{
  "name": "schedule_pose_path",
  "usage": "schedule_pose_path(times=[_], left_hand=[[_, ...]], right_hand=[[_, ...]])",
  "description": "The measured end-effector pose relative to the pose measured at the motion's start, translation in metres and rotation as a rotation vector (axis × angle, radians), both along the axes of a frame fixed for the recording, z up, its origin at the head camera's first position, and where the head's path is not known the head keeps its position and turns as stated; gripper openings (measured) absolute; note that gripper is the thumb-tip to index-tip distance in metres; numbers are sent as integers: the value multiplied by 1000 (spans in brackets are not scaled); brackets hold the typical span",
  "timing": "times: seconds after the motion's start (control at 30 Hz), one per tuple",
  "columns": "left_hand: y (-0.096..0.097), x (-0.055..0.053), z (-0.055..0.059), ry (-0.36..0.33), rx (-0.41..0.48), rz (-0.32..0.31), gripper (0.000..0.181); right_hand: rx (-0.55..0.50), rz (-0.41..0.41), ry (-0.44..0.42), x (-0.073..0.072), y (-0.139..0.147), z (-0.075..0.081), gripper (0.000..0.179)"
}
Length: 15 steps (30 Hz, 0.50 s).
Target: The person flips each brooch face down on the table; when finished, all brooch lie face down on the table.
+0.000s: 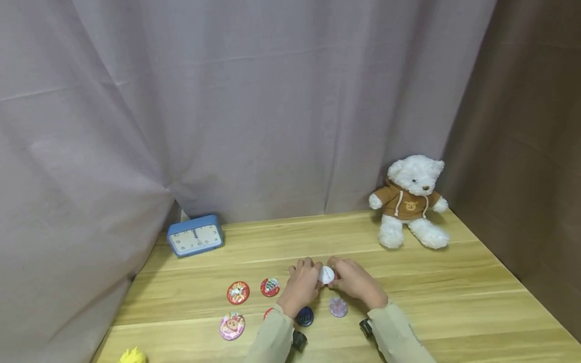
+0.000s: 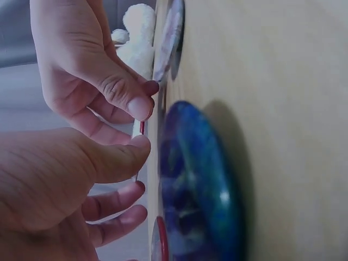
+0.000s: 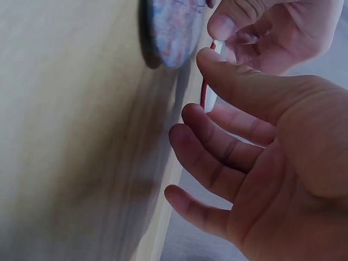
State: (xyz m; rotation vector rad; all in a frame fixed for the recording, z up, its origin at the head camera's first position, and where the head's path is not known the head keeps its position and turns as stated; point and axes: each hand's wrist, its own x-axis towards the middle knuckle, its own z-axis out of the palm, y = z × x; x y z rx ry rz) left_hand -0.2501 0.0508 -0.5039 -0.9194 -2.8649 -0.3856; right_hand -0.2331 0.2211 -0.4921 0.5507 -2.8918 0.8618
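A round badge (image 1: pixel 326 275) with a white back and a pin across it is held low over the table between both hands. My left hand (image 1: pixel 301 286) pinches its left edge, and my right hand (image 1: pixel 356 281) pinches the right edge. In the right wrist view, the badge's red rim (image 3: pixel 204 93) shows between thumb and fingers. Nearest the hands lie a dark blue badge (image 1: pixel 304 316) and a pale purple badge (image 1: pixel 338 306). Behind the left forearm, a red badge (image 1: pixel 268 313) is mostly hidden.
On the left lie a red badge (image 1: pixel 238 293), a badge with a tree picture (image 1: pixel 270 287) and a pink badge (image 1: pixel 232 325). A blue clock (image 1: pixel 195 236) stands at the back left, a white teddy bear (image 1: pixel 412 204) at the back right. A yellow object (image 1: pixel 133 356) is at the front left.
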Motion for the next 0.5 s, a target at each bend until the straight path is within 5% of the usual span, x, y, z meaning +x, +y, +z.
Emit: schedule_pose_path(times=[0.5], left_hand=[[3, 0, -7, 17, -18, -15, 28]], right_hand=[[51, -36, -14, 3, -1, -5, 23]])
